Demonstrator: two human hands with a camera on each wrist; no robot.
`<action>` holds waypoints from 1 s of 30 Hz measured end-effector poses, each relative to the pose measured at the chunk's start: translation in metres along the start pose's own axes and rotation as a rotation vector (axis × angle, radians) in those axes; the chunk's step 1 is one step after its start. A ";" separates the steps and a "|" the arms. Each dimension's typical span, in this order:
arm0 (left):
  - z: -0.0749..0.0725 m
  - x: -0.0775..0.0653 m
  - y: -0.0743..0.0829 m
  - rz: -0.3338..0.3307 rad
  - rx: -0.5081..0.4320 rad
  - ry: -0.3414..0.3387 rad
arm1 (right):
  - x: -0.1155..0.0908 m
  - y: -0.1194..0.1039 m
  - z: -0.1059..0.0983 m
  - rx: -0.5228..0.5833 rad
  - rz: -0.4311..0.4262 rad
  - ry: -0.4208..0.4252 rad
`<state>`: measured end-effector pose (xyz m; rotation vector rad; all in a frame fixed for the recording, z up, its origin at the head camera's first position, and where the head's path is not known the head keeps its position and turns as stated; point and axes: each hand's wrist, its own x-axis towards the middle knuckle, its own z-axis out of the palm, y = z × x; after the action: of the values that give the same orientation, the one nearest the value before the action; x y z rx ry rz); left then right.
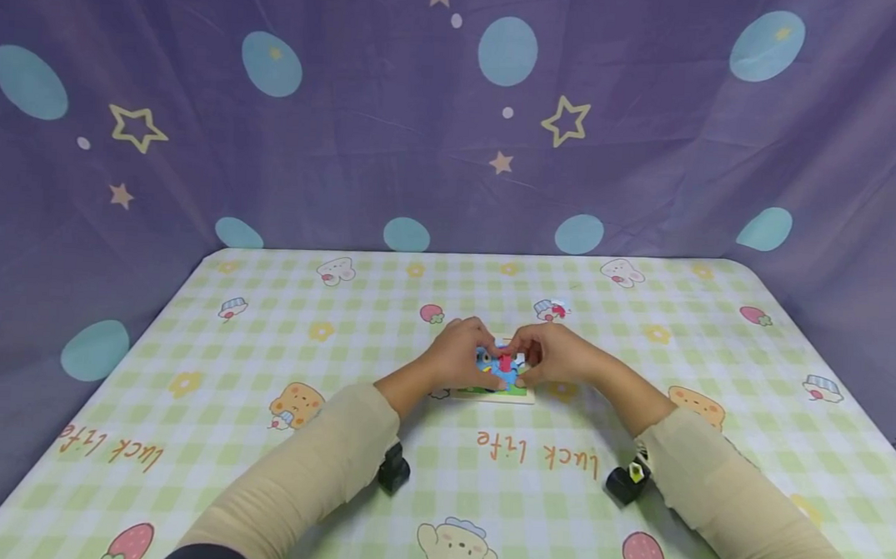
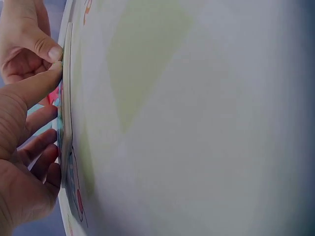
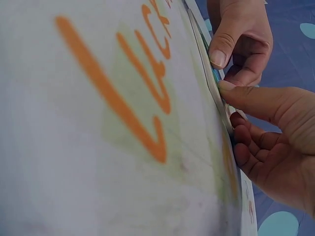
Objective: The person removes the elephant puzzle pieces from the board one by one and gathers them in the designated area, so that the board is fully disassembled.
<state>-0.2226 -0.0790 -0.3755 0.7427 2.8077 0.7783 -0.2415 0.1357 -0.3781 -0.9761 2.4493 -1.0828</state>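
Note:
A thin puzzle board (image 1: 491,399) with a blue cartoon picture lies on the table between the hands. My left hand (image 1: 460,352) arches over its left side, with the thumb and fingertips on the picture. In the left wrist view the left fingers (image 2: 42,115) rest on the board's face near its edge. Opposite it, the right hand (image 1: 562,354) bends over the right side. The right thumb (image 3: 256,101) touches the board at its near edge. A red puzzle part (image 1: 505,364) shows between the hands; I cannot tell whether the right fingers pinch a piece.
A green-and-white checked cloth (image 1: 386,327) with printed cartoons and lettering covers the table. Beyond the board, a small red-and-white patch (image 1: 558,310) shows beside a printed cupcake. A purple curtain (image 1: 363,159) hangs behind the table. Black wrist cameras (image 1: 393,469) sit under both forearms.

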 end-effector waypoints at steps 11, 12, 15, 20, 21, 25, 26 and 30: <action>0.000 -0.001 0.000 -0.008 -0.015 0.004 | -0.007 0.007 -0.004 0.091 0.051 0.004; 0.000 0.000 -0.001 -0.007 -0.013 0.004 | -0.008 0.007 -0.005 0.096 0.053 0.007; 0.000 0.000 -0.001 -0.007 -0.006 0.001 | -0.011 0.007 -0.007 0.117 0.071 0.021; 0.000 0.000 -0.002 -0.006 -0.004 -0.006 | -0.017 0.006 -0.012 0.138 0.088 0.047; 0.000 0.000 -0.002 -0.005 -0.003 -0.005 | -0.018 0.006 -0.013 0.143 0.088 0.052; 0.001 -0.001 -0.002 -0.002 0.001 0.003 | -0.023 0.007 -0.018 0.175 0.093 0.074; 0.001 0.000 -0.002 -0.001 0.002 0.004 | -0.024 0.007 -0.020 0.184 0.096 0.081; 0.001 -0.001 -0.001 -0.001 -0.001 0.001 | -0.029 0.008 -0.025 0.221 0.103 0.112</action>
<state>-0.2220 -0.0800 -0.3771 0.7404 2.8086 0.7799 -0.2363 0.1727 -0.3675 -0.7310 2.3709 -1.3703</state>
